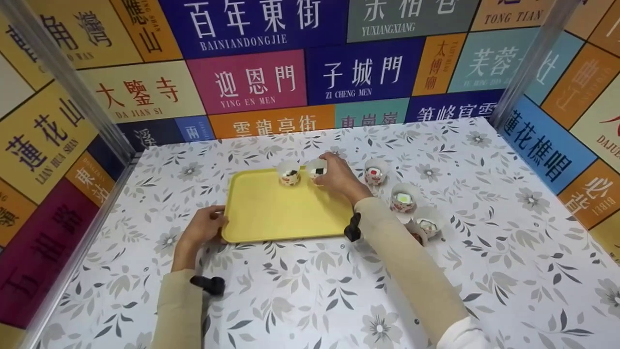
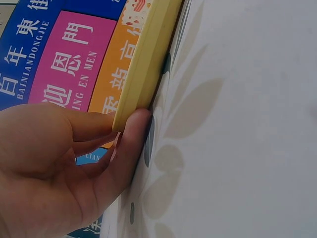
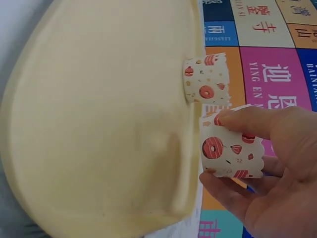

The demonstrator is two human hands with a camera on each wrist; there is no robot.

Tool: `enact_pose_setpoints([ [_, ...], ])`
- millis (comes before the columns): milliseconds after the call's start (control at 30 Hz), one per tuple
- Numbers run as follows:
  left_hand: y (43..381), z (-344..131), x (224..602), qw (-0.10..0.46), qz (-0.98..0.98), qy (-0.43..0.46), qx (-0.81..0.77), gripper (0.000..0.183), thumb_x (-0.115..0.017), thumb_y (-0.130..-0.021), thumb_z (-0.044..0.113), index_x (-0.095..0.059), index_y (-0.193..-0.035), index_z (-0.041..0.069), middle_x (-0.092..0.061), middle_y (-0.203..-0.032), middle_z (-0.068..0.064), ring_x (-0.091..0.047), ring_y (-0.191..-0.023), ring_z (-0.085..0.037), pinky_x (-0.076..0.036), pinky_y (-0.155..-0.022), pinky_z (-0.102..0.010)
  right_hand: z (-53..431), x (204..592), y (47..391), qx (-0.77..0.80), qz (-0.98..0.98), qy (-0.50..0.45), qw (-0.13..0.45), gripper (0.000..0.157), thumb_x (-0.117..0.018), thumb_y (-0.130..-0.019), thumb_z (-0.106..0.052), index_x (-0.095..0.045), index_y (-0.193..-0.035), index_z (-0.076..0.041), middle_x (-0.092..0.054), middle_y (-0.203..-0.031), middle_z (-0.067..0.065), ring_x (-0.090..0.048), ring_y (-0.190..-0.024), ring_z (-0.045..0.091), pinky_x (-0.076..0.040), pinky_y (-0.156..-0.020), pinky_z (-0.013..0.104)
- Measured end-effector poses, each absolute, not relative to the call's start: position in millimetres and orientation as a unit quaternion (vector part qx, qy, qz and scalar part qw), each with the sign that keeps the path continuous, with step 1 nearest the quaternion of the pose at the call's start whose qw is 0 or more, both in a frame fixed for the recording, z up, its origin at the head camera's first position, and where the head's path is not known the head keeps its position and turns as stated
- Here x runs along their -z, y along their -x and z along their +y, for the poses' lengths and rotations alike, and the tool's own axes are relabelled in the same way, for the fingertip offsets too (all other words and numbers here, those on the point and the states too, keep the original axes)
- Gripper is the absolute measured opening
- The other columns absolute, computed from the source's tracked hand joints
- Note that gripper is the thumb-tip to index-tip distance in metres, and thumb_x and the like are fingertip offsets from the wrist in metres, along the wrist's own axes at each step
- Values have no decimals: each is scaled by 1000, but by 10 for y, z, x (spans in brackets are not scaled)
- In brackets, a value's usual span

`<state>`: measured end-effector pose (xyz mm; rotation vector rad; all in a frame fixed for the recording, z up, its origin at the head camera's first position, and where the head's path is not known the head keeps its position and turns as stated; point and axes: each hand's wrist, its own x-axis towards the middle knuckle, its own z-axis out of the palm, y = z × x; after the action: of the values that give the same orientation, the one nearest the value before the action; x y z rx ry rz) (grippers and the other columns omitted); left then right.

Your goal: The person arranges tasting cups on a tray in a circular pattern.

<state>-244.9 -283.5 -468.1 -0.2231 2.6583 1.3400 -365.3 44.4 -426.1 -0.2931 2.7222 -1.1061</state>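
Observation:
A yellow tray (image 1: 276, 213) lies on the table. At its left edge, my left hand (image 1: 206, 225) pinches the rim between thumb and fingers; the left wrist view shows the tray's side (image 2: 148, 59) at the fingertips. My right hand (image 1: 344, 179) grips a paper baking cup (image 3: 230, 151) by its sides at the tray's far edge. That white cup has red doughnut prints and a dark and white piece inside. Just left of it, a similar paper cup (image 1: 289, 180) stands on the tray, close to the held one.
Right of the tray stand more paper cups: one with a red-centred piece (image 1: 374, 173), one with a yellow-centred piece (image 1: 403, 198), another (image 1: 427, 227) nearer. A further cup (image 1: 416, 232) is partly hidden by the right sleeve. Sign-covered panels (image 1: 247, 80) border the flower-patterned table (image 1: 310, 300).

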Motion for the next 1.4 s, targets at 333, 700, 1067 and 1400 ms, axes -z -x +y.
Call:
enact_pose_setpoints([
  [333, 2450, -2843, 4676, 85, 887, 86, -446, 45, -47, -104, 11, -46, -147, -4, -59, -133, -30, -70, -95, -24, -59, -73, -29, 357, 4404, 3668, 377, 916, 111, 80, 69, -71, -87, -10, -42, -148, 0, -42, -154, 20, -40, -142, 34, -34, -121, 42],
  [700, 2464, -2833, 4667, 89, 880, 90, -457, 46, -47, -103, 10, -45, -148, -3, -58, -132, -30, -69, -88, -20, -60, -68, -29, 333, 4469, 3664, 387, 912, 108, 84, 70, -72, -87, -13, -42, -148, -1, -42, -153, 20, -43, -140, 33, -36, -119, 43],
  [1067, 2440, -2844, 4662, 99, 862, 102, -486, 47, -46, -103, 8, -42, -149, -3, -56, -134, -31, -67, -76, -14, -61, -64, -29, 246, 4484, 3619, 376, 916, 117, 83, 72, -74, -86, -16, -41, -149, -3, -43, -151, 18, -43, -139, 31, -36, -119, 41],
  [1400, 2448, -2835, 4679, 88, 874, 91, -469, 47, -47, -102, 8, -45, -147, -5, -58, -132, -33, -67, -78, -15, -60, -65, -29, 258, 4501, 3606, 388, 911, 112, 82, 75, -77, -84, -15, -41, -149, -3, -44, -151, 17, -44, -139, 31, -36, -120, 40],
])
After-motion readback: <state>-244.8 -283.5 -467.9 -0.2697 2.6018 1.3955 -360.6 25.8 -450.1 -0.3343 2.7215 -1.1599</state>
